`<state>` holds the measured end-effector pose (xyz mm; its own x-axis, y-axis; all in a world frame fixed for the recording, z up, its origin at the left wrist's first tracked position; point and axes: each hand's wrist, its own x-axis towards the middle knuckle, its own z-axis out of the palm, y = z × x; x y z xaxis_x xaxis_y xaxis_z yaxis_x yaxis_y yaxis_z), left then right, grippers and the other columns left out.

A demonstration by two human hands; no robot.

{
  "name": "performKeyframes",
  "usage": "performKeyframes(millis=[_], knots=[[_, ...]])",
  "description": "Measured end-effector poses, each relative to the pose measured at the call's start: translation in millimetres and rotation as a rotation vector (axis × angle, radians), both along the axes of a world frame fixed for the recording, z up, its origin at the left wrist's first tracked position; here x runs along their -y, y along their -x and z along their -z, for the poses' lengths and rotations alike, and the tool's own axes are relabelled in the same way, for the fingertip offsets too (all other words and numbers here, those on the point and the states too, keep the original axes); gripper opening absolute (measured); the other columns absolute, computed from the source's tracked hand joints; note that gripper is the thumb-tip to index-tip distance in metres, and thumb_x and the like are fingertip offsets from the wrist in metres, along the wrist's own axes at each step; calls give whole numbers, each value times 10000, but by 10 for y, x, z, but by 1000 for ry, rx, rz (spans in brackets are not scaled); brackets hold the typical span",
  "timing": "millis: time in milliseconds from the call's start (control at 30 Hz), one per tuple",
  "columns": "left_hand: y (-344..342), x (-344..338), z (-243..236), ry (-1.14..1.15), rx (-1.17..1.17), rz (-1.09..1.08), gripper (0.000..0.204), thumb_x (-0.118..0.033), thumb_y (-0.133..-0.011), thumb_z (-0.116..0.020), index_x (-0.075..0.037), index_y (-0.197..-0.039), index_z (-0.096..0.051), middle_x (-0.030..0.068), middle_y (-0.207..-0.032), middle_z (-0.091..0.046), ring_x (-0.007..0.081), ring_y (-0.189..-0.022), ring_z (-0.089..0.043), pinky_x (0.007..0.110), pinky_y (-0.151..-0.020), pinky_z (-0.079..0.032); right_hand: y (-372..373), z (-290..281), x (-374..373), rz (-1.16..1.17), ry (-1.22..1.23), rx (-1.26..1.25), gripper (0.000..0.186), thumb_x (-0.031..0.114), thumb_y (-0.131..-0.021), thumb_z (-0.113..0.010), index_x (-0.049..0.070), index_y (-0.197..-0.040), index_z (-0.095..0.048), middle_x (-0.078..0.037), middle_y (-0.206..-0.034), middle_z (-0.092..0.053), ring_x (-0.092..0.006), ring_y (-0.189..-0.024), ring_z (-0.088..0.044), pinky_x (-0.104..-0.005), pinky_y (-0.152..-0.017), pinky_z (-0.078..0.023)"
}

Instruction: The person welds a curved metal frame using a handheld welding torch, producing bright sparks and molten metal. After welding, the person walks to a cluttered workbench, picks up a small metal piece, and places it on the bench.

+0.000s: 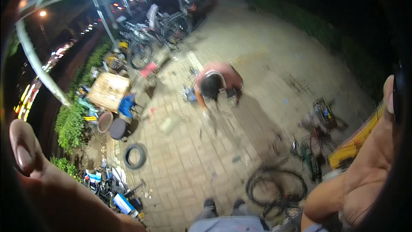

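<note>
Both of my hands are raised close to the camera, one at each side of the view. My left hand [56, 184] shows its thumb pointing up at the left rim. The other fingers are out of sight, so what they hold, if anything, is hidden. At the right rim, my right hand [369, 180] also has its thumb up, with the palm side partly seen and its remaining fingers cut off by the dark edge. Below lie my shoes [210, 206] on the paving. Ahead, a person in a pink shirt [221, 77] crouches over the ground, reaching down.
Bicycles [156, 30] stand at the back left under a canopy. A small tyre [134, 156] lies left, near a dark round stool [118, 129] and a cardboard-topped table [109, 91]. Coiled black tyres or tubes [277, 189] and scattered tools [310, 157] lie right, beside a yellow box [356, 139].
</note>
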<state>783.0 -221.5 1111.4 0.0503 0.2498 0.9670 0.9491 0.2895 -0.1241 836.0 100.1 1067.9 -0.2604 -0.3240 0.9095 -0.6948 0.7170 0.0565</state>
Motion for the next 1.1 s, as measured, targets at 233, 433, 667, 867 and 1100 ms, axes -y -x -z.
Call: performKeyframes(millis=[233,433,667,867,1100], knots=[[-331,-104,-833,25,-32,-237,407,-248,-824,-572,-9,-1150,-530,115,-1038,-583,235,-941,-540,361,-865,-421,190,-638,-276,-126,85,0,313,190,-874,-576,50,-1154,-561,-87,-1126,-563,-193,-1050,-497,-360,-903,-432],[-619,30,-399,-20,-158,-322,429,-269,-823,-579,-5,-1157,-524,121,-1047,-576,242,-953,-532,369,-878,-411,101,-294,-163,-100,89,-89,333,206,-868,-583,55,-1163,-555,-86,-1140,-554,-196,-1069,-482,-370,-917,-425],[-720,543,-471,46,-216,-510,456,-293,-822,-586,-1,-1165,-518,129,-1056,-568,250,-968,-522,378,-892,-398,272,-220,374,-143,135,-46,356,225,-860,-590,61,-1173,-548,-84,-1155,-543,-200,-1092,-465,-381,-933,-417],[-510,1039,-254,32,-233,-577,480,-314,-821,-592,3,-1172,-513,136,-1065,-561,257,-981,-513,386,-905,-387,493,-191,900,-144,64,-63,377,242,-854,-597,67,-1182,-542,-83,-1168,-534,-204,-1111,-451,-391,-947,-411],[-205,1608,-87,7,-186,-506,508,-339,-820,-599,7,-1180,-506,143,-1074,-553,266,-995,-504,395,-920,-375,587,-401,1542,-149,-22,-85,401,261,-846,-605,73,-1193,-535,-81,-1184,-524,-208,-1133,-434,-403,-964,-403]])
